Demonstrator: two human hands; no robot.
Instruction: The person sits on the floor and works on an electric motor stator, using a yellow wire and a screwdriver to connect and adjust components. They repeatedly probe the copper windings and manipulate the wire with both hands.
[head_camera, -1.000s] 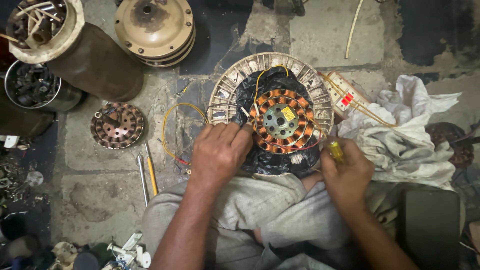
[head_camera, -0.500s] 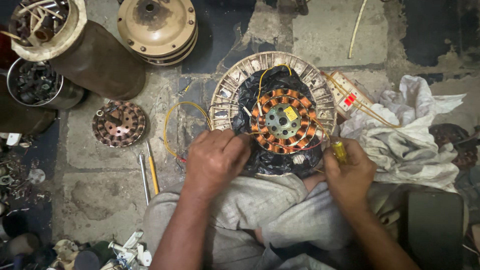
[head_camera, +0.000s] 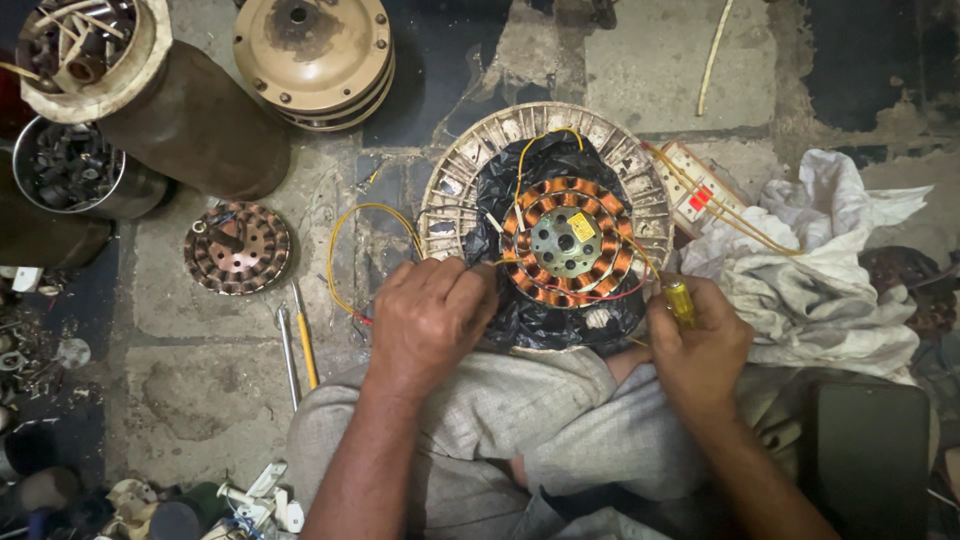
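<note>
Fingers: left hand (head_camera: 428, 318) curled, pressing black sheet (head_camera: 520, 310); right hand (head_camera: 700, 345) clamped on yellow screwdriver (head_camera: 681, 300).
Change: left hand shifted slightly down the copper-wound stator (head_camera: 566, 242)'s edge; the grip stays the same.

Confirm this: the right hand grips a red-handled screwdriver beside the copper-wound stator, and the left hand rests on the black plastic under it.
Not quite: the head view shows the screwdriver in the right hand has a yellow handle, not red. The left hand does rest on the black plastic under the copper-wound stator.

Motor repair workshop: copper-wound stator (head_camera: 567, 243), motor housing (head_camera: 312, 55), floor tools.
</note>
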